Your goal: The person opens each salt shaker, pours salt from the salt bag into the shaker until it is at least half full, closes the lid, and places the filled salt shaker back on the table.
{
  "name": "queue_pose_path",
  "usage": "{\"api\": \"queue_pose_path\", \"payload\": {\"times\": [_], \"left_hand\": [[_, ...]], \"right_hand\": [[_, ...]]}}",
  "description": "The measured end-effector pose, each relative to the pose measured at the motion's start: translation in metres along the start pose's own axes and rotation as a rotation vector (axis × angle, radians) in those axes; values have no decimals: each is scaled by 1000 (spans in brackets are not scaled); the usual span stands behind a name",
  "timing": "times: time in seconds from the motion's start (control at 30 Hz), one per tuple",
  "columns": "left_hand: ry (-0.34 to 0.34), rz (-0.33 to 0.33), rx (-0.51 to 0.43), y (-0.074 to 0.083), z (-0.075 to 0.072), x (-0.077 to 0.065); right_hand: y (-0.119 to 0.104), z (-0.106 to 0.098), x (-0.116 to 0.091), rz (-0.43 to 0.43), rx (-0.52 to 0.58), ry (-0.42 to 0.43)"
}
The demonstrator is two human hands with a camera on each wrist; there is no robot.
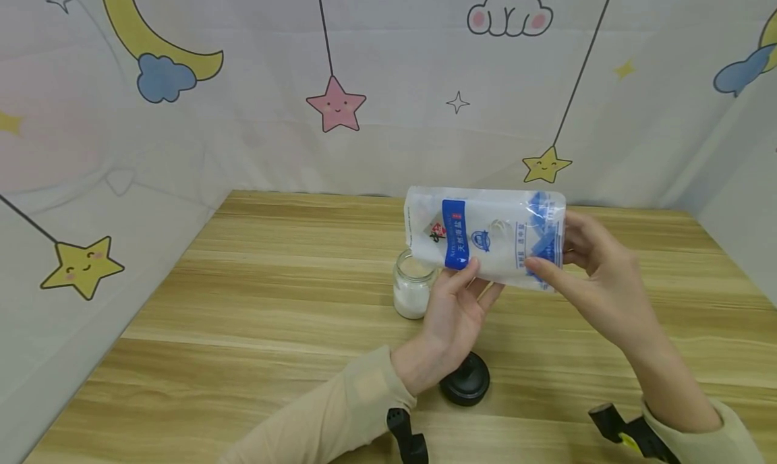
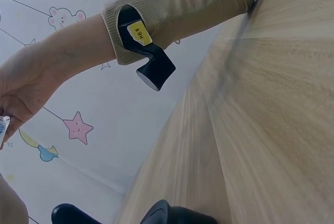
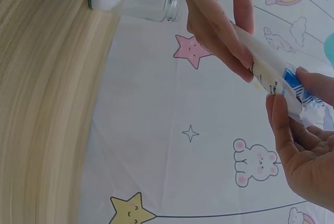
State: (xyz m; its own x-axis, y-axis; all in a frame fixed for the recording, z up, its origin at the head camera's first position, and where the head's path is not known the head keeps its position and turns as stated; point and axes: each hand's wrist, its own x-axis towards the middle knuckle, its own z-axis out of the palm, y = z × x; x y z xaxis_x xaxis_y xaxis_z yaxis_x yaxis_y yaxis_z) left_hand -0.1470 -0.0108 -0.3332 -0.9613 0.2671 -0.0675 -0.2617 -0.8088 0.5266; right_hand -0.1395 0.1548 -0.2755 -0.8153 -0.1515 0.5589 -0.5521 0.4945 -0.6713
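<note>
Both hands hold up a white and blue bag of salt (image 1: 500,238), lying sideways above the table, its printed front facing the head camera. My left hand (image 1: 446,329) grips its lower edge, thumb on the front and fingers behind. At the bag's right end my right hand (image 1: 610,285) pinches it between thumb and fingers. Just behind the left hand stands a lidless glass jar (image 1: 411,301) with white contents, partly covered by the bag and hand. In the right wrist view the bag (image 3: 266,65) shows edge-on between both hands.
A round black lid (image 1: 466,383) lies on the wooden table (image 1: 273,302), below the left wrist and partly hidden by it. Behind the table hangs a pale cloth backdrop (image 1: 388,147) printed with stars and a moon. Each wrist wears a black camera mount (image 1: 409,440).
</note>
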Motion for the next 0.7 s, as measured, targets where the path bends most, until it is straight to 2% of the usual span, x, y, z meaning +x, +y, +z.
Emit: {"api": "queue_pose_path", "payload": {"times": [0.7], "left_hand": [[15, 2, 15, 0, -1, 0]], "right_hand": [[-4, 1, -1, -23, -12, 5]]}}
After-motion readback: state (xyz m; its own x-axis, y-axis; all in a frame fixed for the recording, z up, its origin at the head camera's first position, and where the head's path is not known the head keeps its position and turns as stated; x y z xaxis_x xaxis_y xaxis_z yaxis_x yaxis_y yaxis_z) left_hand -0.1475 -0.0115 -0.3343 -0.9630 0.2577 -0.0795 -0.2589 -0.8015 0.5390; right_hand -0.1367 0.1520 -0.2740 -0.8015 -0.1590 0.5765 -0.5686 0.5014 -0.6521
